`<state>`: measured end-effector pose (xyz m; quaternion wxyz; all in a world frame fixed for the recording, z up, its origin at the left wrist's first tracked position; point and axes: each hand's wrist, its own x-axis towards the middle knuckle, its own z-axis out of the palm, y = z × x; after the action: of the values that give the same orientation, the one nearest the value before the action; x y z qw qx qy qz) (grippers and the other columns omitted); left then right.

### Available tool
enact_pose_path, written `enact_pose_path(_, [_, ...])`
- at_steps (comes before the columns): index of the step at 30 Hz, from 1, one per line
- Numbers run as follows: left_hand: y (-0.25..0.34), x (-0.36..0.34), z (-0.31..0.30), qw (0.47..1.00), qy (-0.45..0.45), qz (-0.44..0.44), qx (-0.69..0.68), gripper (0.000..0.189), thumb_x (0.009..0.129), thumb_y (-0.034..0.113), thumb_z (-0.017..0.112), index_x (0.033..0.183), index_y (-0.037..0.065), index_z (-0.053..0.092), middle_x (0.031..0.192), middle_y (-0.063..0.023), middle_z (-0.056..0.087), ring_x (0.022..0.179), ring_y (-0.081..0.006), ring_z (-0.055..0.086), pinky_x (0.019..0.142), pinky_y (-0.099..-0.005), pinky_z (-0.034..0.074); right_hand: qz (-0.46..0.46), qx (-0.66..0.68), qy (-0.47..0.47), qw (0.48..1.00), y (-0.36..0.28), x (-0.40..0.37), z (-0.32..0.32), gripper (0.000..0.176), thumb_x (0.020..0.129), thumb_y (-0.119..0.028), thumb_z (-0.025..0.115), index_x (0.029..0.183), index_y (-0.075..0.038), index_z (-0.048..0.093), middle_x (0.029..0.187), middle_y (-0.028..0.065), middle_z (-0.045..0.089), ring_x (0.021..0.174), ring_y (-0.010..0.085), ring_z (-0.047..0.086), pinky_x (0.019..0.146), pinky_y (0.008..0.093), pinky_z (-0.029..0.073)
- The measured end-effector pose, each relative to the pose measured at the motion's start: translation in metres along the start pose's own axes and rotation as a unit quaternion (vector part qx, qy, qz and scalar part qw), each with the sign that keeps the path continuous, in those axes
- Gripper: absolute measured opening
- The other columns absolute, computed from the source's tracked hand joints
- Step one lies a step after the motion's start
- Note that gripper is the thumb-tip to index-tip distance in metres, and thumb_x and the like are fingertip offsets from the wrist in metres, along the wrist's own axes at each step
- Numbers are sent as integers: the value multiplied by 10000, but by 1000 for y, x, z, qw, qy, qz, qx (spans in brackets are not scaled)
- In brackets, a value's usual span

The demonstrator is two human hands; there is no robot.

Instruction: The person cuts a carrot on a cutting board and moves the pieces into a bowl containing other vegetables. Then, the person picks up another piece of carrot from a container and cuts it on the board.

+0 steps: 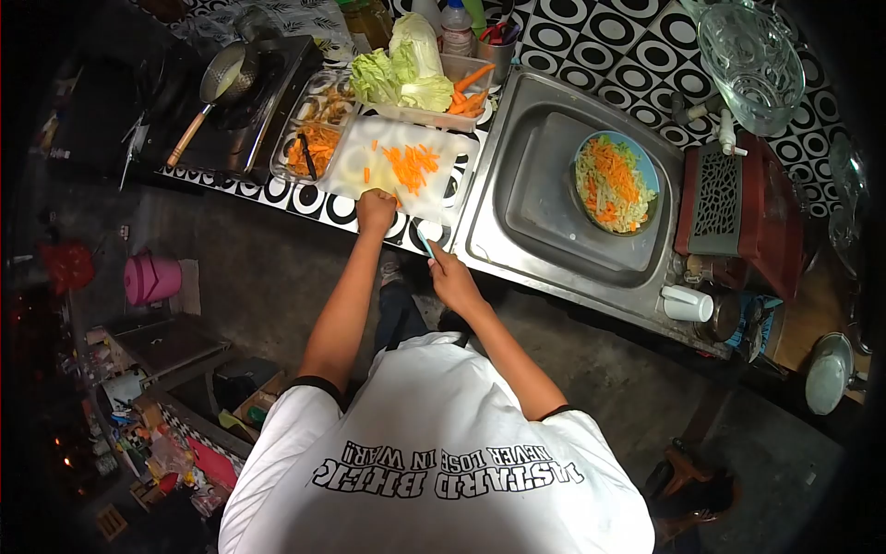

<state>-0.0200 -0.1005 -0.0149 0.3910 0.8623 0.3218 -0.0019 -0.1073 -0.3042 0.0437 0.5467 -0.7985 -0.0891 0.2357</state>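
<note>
My left hand is closed at the front edge of a translucent cutting board, with a bit of orange carrot at its fingertips. In my right hand is a knife with a light blue blade, pointing toward the board's front edge. Cut carrot sticks lie in a pile on the board, with a few loose pieces to their left. Behind the board, a clear tub holds leafy cabbage and whole carrots. A divided tray with shredded orange food stands at the left.
Right of the board is a steel sink, holding a blue bowl of chopped vegetables. A stove with a strainer stands at the left. A white mug, a red-brown rack and glass bowls are at the right.
</note>
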Motion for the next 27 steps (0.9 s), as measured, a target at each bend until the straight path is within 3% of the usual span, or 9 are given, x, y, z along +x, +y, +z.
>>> enact_pose_path(6, [8,-2,-7,998,-31,-20,-51,95,763,61,616,702,12,670,573,-73,628,458,-136,571,453,-289,454,-39,-36,-7,999,-3,2,1,433,921,-68,472,1339,39,444,950,295,608,898,441,586,828,471,449])
enact_pose_path(11, [5,0,-6,999,-23,-13,-42,90,764,51,604,719,4,666,574,-72,626,448,-134,561,436,-289,442,-79,-174,1,982,-11,-1,-7,507,894,-6,483,1396,-3,409,871,212,627,817,359,610,762,431,480])
enact_pose_path(14, [-3,6,0,999,-30,-11,-36,86,764,48,601,731,-1,663,580,-75,628,443,-133,558,429,-288,439,-99,-206,-9,973,-13,-1,-10,540,863,-4,499,1393,5,400,835,228,612,790,385,602,737,467,479])
enact_pose_path(21, [6,-1,-7,998,-40,-9,-51,99,769,38,578,726,5,660,576,-66,621,435,-128,546,421,-288,431,-92,-256,-28,962,-29,-1,-12,588,825,21,510,1403,0,405,825,234,616,762,380,611,732,457,485])
enact_pose_path(27, [9,-5,-6,997,-36,-12,-72,98,780,43,566,747,11,653,591,-63,627,467,-129,567,426,-286,439,-76,-282,-50,955,-40,-1,-6,667,756,60,511,1405,68,359,817,255,611,742,395,619,723,460,500])
